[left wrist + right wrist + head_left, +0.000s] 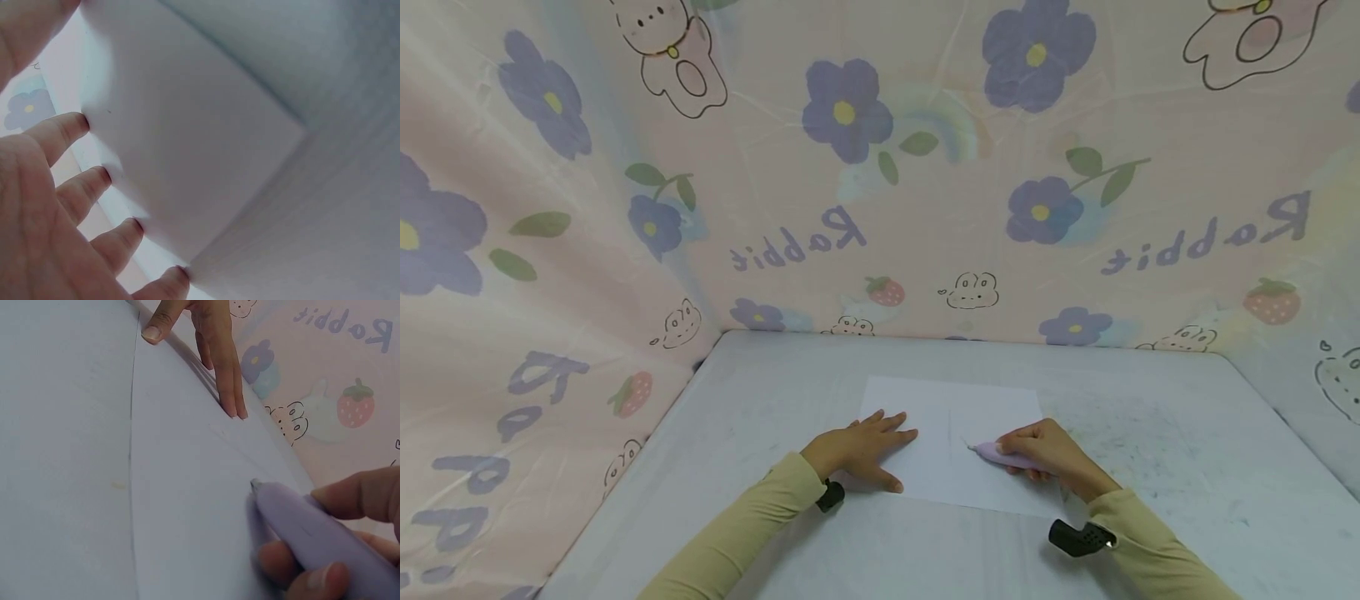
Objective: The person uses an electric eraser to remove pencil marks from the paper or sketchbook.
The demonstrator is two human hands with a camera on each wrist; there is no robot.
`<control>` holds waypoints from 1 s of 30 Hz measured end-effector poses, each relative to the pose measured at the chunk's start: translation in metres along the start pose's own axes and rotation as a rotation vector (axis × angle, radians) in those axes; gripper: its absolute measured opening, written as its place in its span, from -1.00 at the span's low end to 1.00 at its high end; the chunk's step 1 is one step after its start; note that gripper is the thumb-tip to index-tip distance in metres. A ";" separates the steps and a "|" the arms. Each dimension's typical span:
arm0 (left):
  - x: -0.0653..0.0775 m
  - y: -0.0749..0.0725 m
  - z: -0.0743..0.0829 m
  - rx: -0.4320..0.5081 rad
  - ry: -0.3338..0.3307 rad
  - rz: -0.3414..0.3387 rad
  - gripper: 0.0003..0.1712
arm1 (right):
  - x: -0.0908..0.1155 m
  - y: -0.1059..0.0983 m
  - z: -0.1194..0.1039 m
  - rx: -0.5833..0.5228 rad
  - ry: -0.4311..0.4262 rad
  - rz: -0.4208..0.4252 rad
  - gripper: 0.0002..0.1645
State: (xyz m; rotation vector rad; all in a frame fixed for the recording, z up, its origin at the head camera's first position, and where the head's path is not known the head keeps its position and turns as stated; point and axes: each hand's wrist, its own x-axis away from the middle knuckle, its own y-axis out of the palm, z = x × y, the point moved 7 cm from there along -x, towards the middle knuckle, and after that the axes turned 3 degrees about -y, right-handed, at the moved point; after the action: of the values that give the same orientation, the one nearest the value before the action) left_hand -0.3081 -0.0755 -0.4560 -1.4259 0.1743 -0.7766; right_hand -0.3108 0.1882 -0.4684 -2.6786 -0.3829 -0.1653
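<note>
A white sheet of paper (932,479) lies on the table under both hands. My left hand (868,450) rests on its left part with the fingers spread; in the left wrist view the fingertips (78,123) press along the paper. On the right, my right hand (1037,450) grips a lavender pen-shaped tool (1000,455), thick and tapered with a small metal tip. In the right wrist view the tool (312,528) points toward the left hand (215,347), its tip right at the paper. Faint lines show on the sheet near the tip.
The white table (775,375) has grey smudges on its right side. Behind it and at the left hangs a curtain (925,183) printed with flowers and rabbits. A black wrist device (1078,539) sits under the right sleeve, another (831,497) under the left.
</note>
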 end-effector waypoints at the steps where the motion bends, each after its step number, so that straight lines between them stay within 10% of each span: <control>1: 0.000 0.000 0.000 0.002 -0.001 -0.001 -0.01 | 0.000 0.000 0.000 -0.006 0.004 0.002 -0.58; 30: -0.001 0.000 0.000 -0.032 0.003 0.006 0.01 | -0.016 0.002 -0.005 -0.017 0.006 0.034 -0.61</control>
State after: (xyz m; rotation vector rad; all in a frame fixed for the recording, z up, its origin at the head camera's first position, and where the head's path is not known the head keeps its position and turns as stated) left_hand -0.3090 -0.0743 -0.4560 -1.4538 0.1946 -0.7739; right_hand -0.3260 0.1800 -0.4675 -2.6991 -0.3359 -0.1670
